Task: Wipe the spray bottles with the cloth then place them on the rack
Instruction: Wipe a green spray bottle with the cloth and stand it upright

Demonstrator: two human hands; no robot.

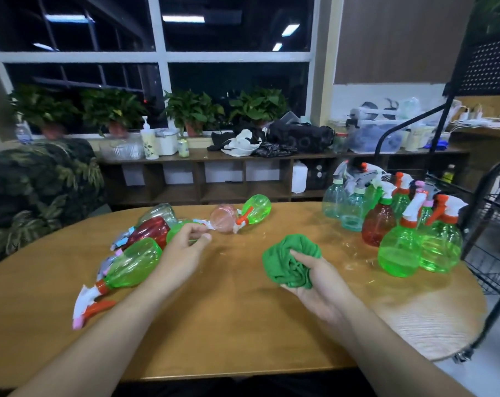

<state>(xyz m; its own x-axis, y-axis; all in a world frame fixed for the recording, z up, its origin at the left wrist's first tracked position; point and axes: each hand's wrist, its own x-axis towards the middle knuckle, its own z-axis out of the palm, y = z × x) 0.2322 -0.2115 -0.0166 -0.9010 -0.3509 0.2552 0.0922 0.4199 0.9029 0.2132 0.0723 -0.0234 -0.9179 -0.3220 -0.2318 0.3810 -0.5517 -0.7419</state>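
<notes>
At your far left, the lying bottles (145, 239) are heaped on their sides on the table (243, 325), which I take to be the unwiped stock, dumped within easy reach. The nearest green bottle (134, 265) points its orange-and-white trigger toward you. Your left hand (183, 253) hovers over the heap's right edge, fingers and thumb loosely bent and apart, clamped on nothing. It looks like a reach for the next bottle, though your fingers hide whether they touch the green plastic beneath. Past it, a pink bottle (223, 217) lies nose to nose with another green one.

Your right hand (314, 282) is palm up, fingers closed on the bunched green cloth (291, 262) — wadded, I judge, so it is ready to rub with.

Further right, the standing bottles (400, 247) are grouped upright near the table's edge, probably wiped and staged beside the black wire rack (489, 253). None sits on it that I can see — the frame cuts the rack off, and its shelves are dark and hard to read.
</notes>
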